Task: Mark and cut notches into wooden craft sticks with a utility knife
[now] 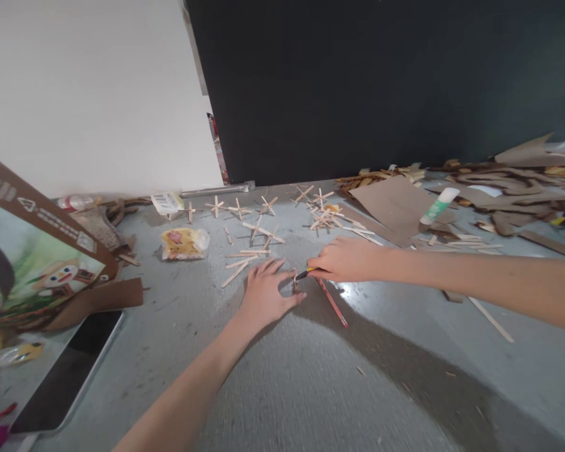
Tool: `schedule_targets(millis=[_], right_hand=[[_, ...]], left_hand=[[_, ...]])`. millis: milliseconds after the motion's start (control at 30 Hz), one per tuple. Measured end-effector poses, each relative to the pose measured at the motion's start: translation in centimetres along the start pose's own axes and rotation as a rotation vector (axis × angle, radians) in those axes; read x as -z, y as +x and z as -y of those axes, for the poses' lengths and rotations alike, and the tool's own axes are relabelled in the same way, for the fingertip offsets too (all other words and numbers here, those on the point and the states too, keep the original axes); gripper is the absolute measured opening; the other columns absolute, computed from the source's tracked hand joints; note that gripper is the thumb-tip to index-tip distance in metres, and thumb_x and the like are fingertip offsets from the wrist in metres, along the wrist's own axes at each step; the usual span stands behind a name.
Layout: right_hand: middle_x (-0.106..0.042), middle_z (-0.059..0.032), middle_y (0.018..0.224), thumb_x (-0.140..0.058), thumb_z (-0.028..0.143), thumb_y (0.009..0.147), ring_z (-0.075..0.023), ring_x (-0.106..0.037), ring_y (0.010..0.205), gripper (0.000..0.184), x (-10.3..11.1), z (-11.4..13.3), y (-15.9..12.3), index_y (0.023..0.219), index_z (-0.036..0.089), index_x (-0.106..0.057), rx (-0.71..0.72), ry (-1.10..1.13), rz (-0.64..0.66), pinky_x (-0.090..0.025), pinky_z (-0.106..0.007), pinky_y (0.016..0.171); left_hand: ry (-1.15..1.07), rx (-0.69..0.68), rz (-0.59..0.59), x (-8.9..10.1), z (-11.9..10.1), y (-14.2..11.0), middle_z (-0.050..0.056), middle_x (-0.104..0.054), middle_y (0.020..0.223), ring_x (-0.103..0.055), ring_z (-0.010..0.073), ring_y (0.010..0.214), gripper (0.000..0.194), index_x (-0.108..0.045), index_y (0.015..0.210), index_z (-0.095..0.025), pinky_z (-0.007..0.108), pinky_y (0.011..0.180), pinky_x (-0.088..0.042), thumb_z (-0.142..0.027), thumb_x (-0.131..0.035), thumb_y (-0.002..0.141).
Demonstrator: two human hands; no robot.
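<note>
My right hand (343, 258) is closed around a craft knife (304, 274) with a yellow and dark body; most of it is hidden in the fist. Its dark tip reaches a short piece of wooden craft stick (296, 285) on the floor. Thumb and index finger of my left hand (268, 294) steady that piece at its two ends, while the other fingers lie spread on the floor. A red pencil (332, 302) lies just below my right hand. Loose craft sticks (236, 271) rest beyond my left fingers.
Several star-shaped stick pieces (239, 209) stand along the back. A glue stick (439, 206) and cardboard scraps (388, 204) are at the right. Left are a snack packet (184, 243), a phone (70, 370) and a printed cardboard box (42, 251). A dark panel (381, 88) rises behind.
</note>
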State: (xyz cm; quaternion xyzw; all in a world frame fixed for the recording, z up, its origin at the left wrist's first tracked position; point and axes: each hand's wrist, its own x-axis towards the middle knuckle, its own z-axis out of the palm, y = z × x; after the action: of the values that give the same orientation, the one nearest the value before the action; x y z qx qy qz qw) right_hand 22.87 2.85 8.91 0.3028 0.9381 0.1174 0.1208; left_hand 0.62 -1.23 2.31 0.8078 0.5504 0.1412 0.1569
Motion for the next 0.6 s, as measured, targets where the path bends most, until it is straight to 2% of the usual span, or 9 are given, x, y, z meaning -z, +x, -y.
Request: schedule_targets(millis=[267, 600], right_hand=[[-0.073, -0.0083, 0.072, -0.049, 0.032, 0.108, -0.0177, -0.060, 0.055, 0.031, 0.38, 0.16, -0.11, 0.104, 0.017, -0.075, 0.005, 0.027, 0.007, -0.020, -0.030, 0.054], [-0.073, -0.0091, 0.072, -0.048, 0.032, 0.108, -0.0185, -0.062, 0.058, 0.032, 0.67, 0.37, -0.14, 0.104, 0.015, -0.075, 0.000, 0.015, 0.027, -0.024, -0.030, 0.054]], left_hand=[[-0.021, -0.007, -0.009, -0.15, 0.18, 0.03, 0.005, -0.052, 0.159, -0.036, 0.0343, 0.154, 0.051, -0.072, 0.130, -0.032, 0.058, 0.124, -0.025, -0.057, -0.076, 0.085], [-0.015, -0.005, 0.001, -0.01, 0.04, -0.06, 0.005, -0.052, 0.159, -0.035, 0.0341, 0.154, 0.052, -0.072, 0.132, -0.032, 0.057, 0.124, -0.028, -0.057, -0.074, 0.087]])
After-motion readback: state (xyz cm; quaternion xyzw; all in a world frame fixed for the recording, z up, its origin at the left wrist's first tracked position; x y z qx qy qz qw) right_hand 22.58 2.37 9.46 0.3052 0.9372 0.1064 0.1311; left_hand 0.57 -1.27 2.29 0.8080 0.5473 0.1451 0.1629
